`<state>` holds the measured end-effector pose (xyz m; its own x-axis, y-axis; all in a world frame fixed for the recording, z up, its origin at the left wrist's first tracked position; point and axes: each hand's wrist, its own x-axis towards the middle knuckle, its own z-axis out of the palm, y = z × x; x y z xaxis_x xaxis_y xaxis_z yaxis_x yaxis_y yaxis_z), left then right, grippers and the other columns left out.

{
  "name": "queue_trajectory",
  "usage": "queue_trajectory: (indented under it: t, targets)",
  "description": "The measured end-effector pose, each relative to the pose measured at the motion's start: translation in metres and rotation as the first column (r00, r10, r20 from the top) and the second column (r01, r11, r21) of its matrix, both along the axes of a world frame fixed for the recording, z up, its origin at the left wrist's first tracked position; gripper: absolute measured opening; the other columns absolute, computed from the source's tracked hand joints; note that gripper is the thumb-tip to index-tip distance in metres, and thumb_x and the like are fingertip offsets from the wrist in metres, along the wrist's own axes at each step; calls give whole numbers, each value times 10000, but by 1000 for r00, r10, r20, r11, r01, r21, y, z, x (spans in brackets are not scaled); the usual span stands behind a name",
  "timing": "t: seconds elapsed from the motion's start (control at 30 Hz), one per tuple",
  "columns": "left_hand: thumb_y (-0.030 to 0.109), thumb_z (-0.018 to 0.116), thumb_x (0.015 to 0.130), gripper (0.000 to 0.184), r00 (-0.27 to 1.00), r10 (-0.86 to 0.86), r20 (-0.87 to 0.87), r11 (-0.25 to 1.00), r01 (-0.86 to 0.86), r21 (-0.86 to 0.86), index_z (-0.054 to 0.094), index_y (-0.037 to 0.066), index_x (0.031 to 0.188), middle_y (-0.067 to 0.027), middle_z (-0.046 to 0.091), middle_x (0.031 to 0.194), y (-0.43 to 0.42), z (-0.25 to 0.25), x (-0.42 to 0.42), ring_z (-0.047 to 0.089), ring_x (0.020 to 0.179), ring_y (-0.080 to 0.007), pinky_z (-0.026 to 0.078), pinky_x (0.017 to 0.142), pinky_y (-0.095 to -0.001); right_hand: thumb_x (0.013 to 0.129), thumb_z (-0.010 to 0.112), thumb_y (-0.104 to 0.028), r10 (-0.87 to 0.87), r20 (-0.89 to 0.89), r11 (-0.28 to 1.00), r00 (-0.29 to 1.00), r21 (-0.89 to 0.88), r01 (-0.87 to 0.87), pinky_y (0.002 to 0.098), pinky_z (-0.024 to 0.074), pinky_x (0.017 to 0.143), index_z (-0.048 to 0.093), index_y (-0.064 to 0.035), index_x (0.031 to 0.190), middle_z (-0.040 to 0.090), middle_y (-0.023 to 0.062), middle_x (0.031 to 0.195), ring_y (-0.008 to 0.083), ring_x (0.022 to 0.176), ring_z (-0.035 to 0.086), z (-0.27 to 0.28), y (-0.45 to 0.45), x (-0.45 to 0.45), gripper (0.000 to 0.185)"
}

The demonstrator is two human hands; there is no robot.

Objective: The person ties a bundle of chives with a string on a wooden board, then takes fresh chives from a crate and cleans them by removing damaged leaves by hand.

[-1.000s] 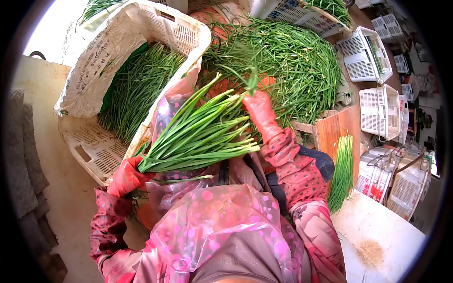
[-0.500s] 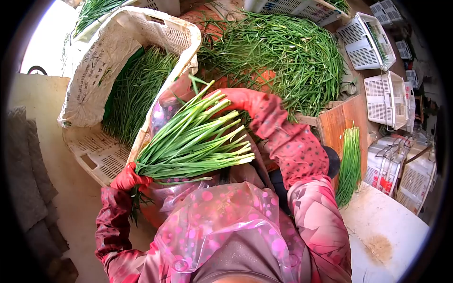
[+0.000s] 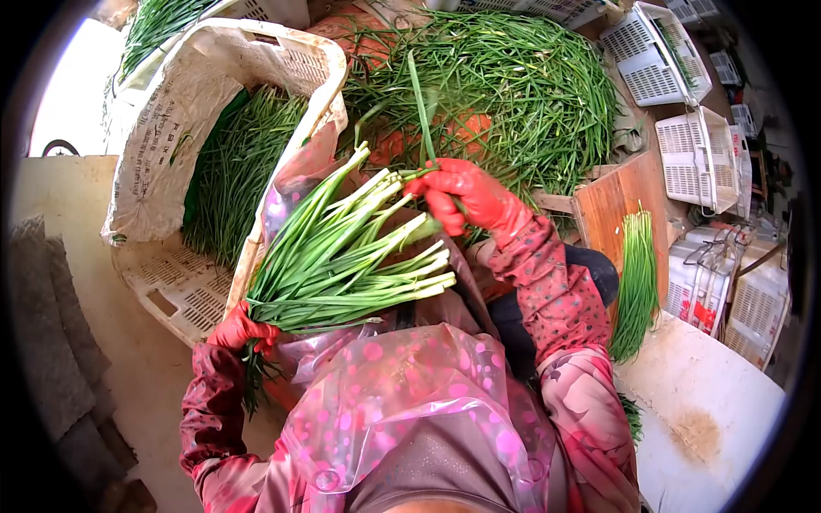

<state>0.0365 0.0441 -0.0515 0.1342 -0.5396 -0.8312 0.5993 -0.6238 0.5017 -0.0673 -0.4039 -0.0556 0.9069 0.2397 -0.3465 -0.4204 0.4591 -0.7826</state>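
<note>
My left hand (image 3: 242, 330), in a red glove, is closed round the leafy end of a bunch of garlic chives (image 3: 338, 265). The bunch lies across my lap, its pale stem ends fanned to the right. At the upper stem ends, my red-gloved right hand (image 3: 469, 195) is closed with its fingers pinching a loose chive leaf (image 3: 421, 107), whose blade sticks up above the hand. A speckled sleeve covers the right forearm. Under the bunch, a clear apron with pink dots (image 3: 385, 385) covers my front.
Left of the bunch, a white crate (image 3: 329, 98) lined with a sack holds chives. A large heap of loose chives (image 3: 530, 103) lies ahead. To the right, a tidy bunch (image 3: 635, 286) leans by a wooden board (image 3: 620, 201). White crates (image 3: 697, 162) line the far right.
My right hand has come back from behind the stem ends toward the right and now pinches a loose leaf. The left hand keeps its hold; the view has shifted slightly.
</note>
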Motion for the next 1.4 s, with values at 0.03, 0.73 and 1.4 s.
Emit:
queue_trajectory:
  t: [0.03,0.73,1.4]
  targets:
    - [-13,699,713,150,1000,18,-17,1000,-18,-11,628,-39,843,-125,624,656,1,-1,-1,572,449,-189,458,422,-284,1018,441,-258,-27,-152,983,988,175,54,230,313,333,594,56,1056,373,-41,505,73,340,350,3,-8,-7,352]
    - [27,723,733,141,998,70,-7,997,-70,40,639,-23,834,-114,625,635,10,0,-16,555,428,-181,456,412,-292,963,564,-237,-220,202,953,954,-165,254,202,400,491,624,8,1035,610,11,746,59,513,452,-11,-24,22,261]
    - [37,703,685,132,962,211,173,972,-226,71,622,13,786,-63,594,609,-29,31,-21,509,413,-151,441,421,-288,903,651,-360,-119,-65,907,991,-414,82,252,331,453,581,-33,657,481,-19,559,69,486,411,-5,3,-1,416]
